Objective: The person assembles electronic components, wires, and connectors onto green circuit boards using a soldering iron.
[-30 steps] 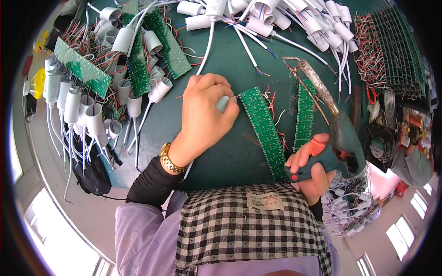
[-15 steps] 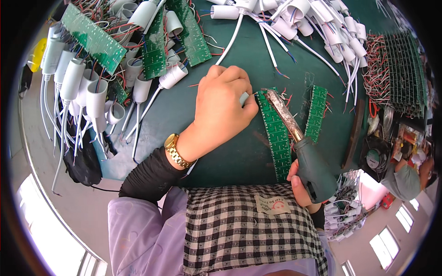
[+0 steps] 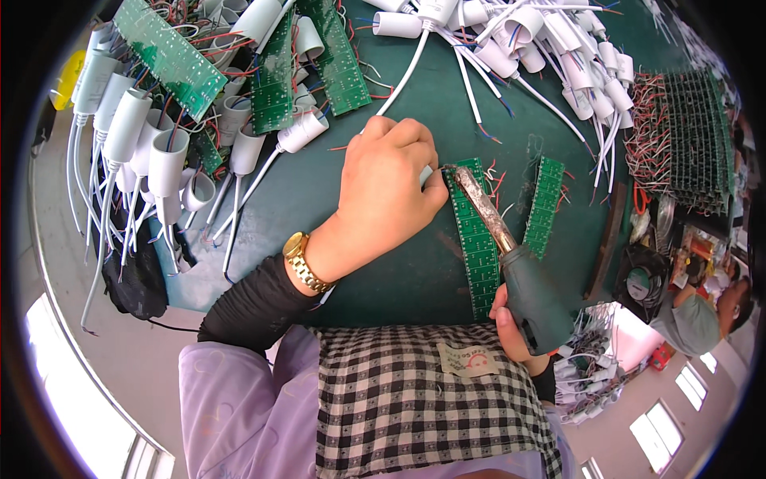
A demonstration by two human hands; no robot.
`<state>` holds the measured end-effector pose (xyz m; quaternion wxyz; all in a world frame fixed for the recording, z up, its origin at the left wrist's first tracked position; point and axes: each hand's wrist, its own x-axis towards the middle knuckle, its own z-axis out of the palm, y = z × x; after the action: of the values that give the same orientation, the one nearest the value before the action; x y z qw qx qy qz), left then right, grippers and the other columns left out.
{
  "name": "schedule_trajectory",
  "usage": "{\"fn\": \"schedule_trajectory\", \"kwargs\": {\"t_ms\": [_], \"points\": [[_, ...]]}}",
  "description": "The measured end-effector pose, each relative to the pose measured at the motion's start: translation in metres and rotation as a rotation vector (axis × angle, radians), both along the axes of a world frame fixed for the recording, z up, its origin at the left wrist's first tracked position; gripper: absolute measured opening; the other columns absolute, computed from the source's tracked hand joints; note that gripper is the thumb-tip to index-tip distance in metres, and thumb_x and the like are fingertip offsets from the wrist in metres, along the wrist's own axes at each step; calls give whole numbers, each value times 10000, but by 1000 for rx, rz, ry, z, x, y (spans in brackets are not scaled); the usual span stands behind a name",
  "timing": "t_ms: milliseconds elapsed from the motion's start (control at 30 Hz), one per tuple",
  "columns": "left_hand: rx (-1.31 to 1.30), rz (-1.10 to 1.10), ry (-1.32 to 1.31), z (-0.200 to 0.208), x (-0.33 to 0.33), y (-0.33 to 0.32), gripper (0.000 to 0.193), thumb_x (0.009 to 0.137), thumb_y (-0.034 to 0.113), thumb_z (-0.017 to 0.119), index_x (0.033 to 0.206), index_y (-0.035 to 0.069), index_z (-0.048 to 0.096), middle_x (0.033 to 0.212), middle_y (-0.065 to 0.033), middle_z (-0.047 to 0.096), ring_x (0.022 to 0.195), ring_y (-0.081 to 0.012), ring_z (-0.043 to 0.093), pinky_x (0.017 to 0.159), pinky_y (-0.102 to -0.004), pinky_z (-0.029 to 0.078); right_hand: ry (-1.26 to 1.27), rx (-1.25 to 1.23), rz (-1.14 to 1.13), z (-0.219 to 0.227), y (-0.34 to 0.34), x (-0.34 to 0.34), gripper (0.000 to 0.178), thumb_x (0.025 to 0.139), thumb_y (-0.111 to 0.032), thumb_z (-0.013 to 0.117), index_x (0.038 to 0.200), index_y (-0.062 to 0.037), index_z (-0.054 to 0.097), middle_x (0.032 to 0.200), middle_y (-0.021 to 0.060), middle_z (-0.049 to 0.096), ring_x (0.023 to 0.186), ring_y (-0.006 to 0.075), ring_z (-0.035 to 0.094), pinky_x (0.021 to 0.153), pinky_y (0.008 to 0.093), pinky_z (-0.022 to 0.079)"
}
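My left hand (image 3: 388,195), with a gold watch at the wrist, is closed around a white cable end and presses it against the top end of a long green circuit strip (image 3: 474,243) on the green table (image 3: 383,255). My right hand (image 3: 511,327) grips the dark handle of a soldering iron (image 3: 523,275). Its brownish tip rests at the strip's top end, right beside my left fingertips. A second green strip (image 3: 545,206) lies a little to the right.
Several white tube housings with cables (image 3: 144,152) and green boards (image 3: 171,56) are heaped at the left and top. More white housings (image 3: 527,40) lie at the top right, next to a stack of wired boards (image 3: 686,136). Another person (image 3: 702,315) sits at far right.
My right hand swapped red-handled pliers for the soldering iron and brought its tip to the strip's top end. My left hand shifted to that same end with the white cable.
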<state>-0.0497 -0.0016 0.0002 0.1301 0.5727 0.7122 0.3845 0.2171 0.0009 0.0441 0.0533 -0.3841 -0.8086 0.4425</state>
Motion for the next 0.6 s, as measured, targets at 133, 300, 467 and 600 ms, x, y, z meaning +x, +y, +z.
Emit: {"fn": "schedule_trajectory", "kwargs": {"t_ms": [133,300,467,600], "points": [[-1,-1,0,0,0,0,108,602,11,674,683,46,613,847,-16,609,770,-250,502,684,-340,444,-25,64,0,-12,-8,15,140,810,-101,568,917,-15,543,778,61,540,677,130,512,607,263,429],[-3,4,3,1,-1,-2,108,600,14,678,683,46,616,846,-16,609,771,-249,504,679,-341,447,146,-70,-65,-9,-10,15,215,839,-147,570,997,-18,503,807,63,526,695,130,510,619,264,438],[-3,9,0,0,-1,-3,105,603,18,682,685,49,624,844,-14,608,776,-247,507,687,-344,447,27,-72,-43,-7,-10,15,223,838,-164,572,976,-3,504,800,57,527,693,122,508,629,259,436],[-7,12,-3,1,0,-3,104,607,21,687,687,52,627,843,-15,606,779,-245,507,693,-344,446,-30,3,-15,-13,-11,22,191,833,-150,565,937,1,512,797,55,534,697,121,510,642,254,433]]}}
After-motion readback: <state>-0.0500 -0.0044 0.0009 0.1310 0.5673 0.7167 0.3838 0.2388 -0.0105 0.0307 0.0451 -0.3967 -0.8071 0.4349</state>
